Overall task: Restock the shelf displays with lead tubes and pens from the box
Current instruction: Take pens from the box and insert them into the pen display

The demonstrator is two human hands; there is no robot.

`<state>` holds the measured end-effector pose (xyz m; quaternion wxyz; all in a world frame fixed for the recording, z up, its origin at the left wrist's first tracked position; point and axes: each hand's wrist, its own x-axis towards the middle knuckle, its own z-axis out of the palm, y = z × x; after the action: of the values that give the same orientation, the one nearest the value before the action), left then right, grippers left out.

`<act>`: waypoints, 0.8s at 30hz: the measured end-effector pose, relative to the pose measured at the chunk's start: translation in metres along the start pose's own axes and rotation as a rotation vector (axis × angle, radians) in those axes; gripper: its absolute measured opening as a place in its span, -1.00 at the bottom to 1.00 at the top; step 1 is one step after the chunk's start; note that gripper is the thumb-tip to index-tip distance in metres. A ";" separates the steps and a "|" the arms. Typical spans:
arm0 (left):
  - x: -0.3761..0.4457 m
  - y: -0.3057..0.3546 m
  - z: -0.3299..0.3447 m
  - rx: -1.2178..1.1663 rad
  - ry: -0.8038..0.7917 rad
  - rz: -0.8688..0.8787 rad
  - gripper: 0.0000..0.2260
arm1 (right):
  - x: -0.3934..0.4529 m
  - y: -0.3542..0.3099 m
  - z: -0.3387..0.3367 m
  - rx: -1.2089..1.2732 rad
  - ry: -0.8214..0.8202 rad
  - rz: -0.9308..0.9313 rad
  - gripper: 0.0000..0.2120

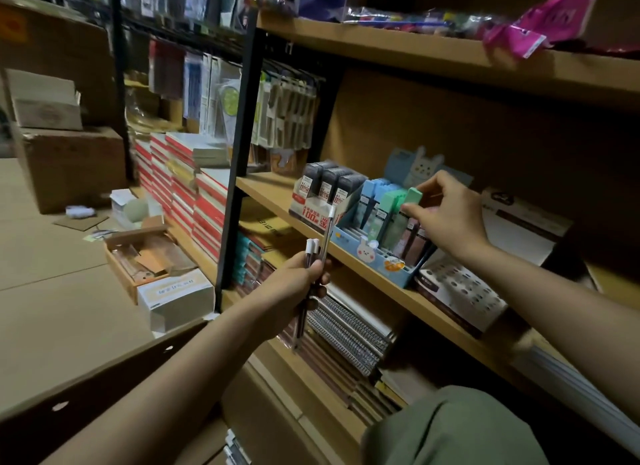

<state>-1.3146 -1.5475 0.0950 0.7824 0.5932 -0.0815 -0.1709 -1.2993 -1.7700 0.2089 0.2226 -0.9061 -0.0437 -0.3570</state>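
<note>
My left hand [297,281] grips a small bunch of pens [316,253] with white caps, held upright just below the front edge of the middle shelf [273,194]. My right hand [446,218] reaches onto that shelf and pinches a green lead tube [410,197] by its top at the blue display stand [391,267]. This stand holds several blue, green and brown lead tubes in rows. To its left stands a grey display [323,194] of dark lead tubes with red labels.
A flat dotted pack [460,294] and a white carton [519,229] lie right of the blue stand. Spiral notebooks [346,329] fill the shelf below. Red-edged book stacks [187,187], an open wooden box [145,256] and cardboard cartons [69,163] sit at left.
</note>
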 end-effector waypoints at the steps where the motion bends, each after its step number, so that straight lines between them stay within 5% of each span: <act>1: 0.002 0.000 -0.001 0.002 0.003 0.001 -0.82 | 0.000 0.000 0.005 0.000 -0.003 0.008 -0.77; 15: 0.010 -0.013 0.002 0.019 -0.055 -0.038 -0.83 | 0.011 0.003 0.022 -0.056 -0.015 0.061 -0.77; 24: 0.009 -0.016 0.003 0.041 -0.060 -0.036 -0.83 | 0.007 0.008 0.029 -0.449 -0.003 -0.067 -0.67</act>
<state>-1.3100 -1.5573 0.0802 0.7640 0.6053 -0.0976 -0.2011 -1.2740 -1.7649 0.1924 0.0031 -0.9315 0.0063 -0.3638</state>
